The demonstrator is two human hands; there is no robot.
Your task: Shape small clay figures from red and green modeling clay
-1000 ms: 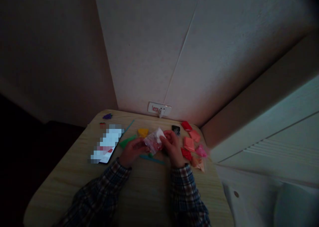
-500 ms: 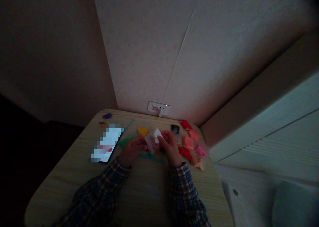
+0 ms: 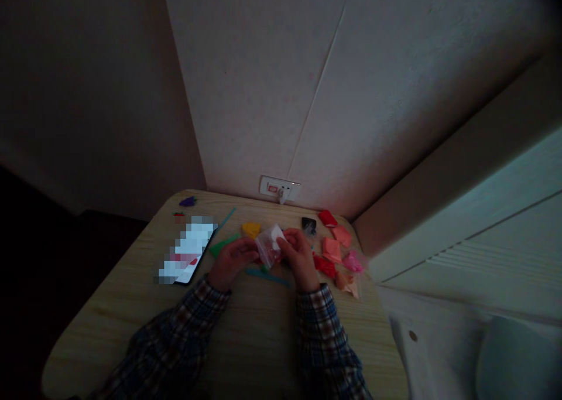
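Observation:
A small clear zip bag [image 3: 266, 249] with a white lump [image 3: 276, 233] inside is held up over the table between my hands. My right hand [image 3: 301, 260] pinches the end with the white lump, thumb on top. Curled fingers of my left hand [image 3: 232, 263] are at the bag's zip edge, closed on it as far as I can see. Below the bag lies a blue strip [image 3: 268, 278], with a bit of green beside it. A green piece [image 3: 223, 245] lies behind my left hand, and a yellow packet [image 3: 251, 230] lies just past the bag.
On the left are a lit phone [image 3: 193, 250], a thin blue stick [image 3: 226, 219], a purple piece [image 3: 188, 201] and a small red piece [image 3: 178, 214]. Several red and pink packets [image 3: 332, 250] and a black one [image 3: 308, 225] lie right. A wall socket [image 3: 280, 188] is behind the table.
Both hands stay on the bag with almost no movement. The whole view has shifted very slightly.

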